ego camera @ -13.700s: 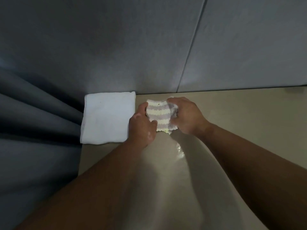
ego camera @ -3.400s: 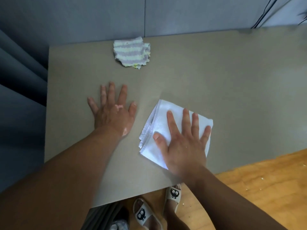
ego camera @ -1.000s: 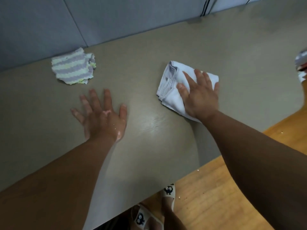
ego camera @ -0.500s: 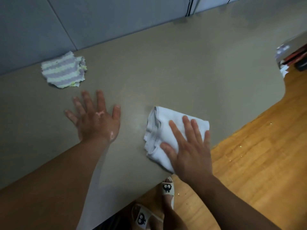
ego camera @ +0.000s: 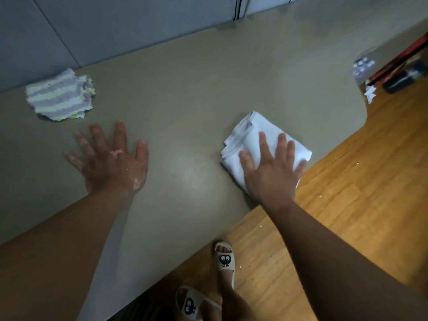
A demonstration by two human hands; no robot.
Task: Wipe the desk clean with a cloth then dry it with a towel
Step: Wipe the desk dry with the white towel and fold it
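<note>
A folded white towel (ego camera: 247,135) lies on the beige desk (ego camera: 196,89) close to its front edge. My right hand (ego camera: 271,167) presses flat on the towel with straight, spread fingers. My left hand (ego camera: 108,158) rests flat on the bare desk to the left, fingers spread, holding nothing. A crumpled cloth with purple and pale green stripes (ego camera: 59,96) sits at the back left of the desk, apart from both hands.
A grey panel wall (ego camera: 115,26) runs along the desk's far side. The desk's front edge slants over a wooden floor (ego camera: 347,216), where my feet in white slippers (ego camera: 223,260) stand. Dark and red items (ego camera: 403,72) lie at the far right.
My right hand slid the towel from mid-desk back toward the front edge, then a little to the right along it. My left hand stayed flat in place.
</note>
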